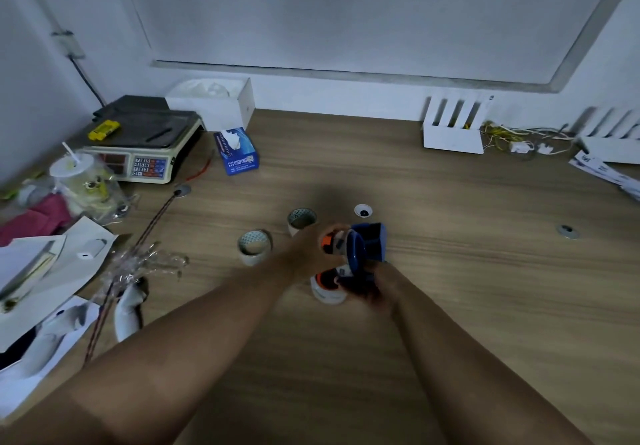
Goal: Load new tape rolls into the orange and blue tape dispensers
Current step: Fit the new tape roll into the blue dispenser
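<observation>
The blue tape dispenser (369,245) is held up over the middle of the wooden table (485,271). My left hand (308,254) grips its upper left side, where an orange part (327,242) shows. My right hand (377,283) grips it from below. Just under the hands stands the orange dispenser on a white tape roll (327,290), partly hidden. Two more tape rolls stand upright on the table: one (254,247) left of my left hand, one (301,221) behind it.
A weighing scale (138,146), a blue tissue box (236,151) and a white box (214,101) sit at the back left. Papers, crumpled plastic wrap (138,264) and a cup clutter the left edge. A white slotted holder (453,129) and cables lie at the back right.
</observation>
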